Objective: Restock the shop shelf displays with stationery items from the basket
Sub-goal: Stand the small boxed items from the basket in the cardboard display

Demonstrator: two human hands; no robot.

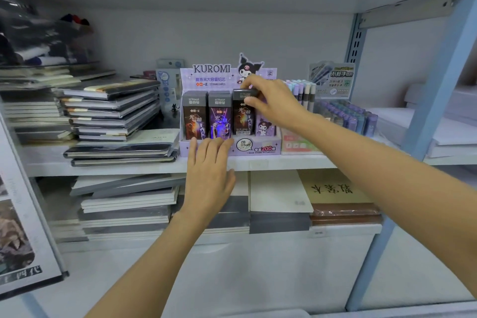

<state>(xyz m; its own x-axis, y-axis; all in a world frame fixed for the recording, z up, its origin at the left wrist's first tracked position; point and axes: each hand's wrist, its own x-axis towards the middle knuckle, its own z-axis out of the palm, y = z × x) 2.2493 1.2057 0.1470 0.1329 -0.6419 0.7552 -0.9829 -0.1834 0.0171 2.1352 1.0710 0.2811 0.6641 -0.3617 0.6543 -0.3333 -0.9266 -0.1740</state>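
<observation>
Lead box [242, 113] — 3rd slot of Kuromi display tray [258, 148], at shelf [129, 169] front edge — pinched at top by R hand [271, 100]; L hand [209, 170] fingers straight, flat vs tray front.

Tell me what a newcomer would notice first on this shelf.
The purple cardboard Kuromi display box stands mid-shelf, where the right hand pinches a dark rectangular lead case in its third column. The left hand rests flat on the box's front edge. A stack of dark-covered notebooks lies to the left, pastel pens to the right.
</observation>
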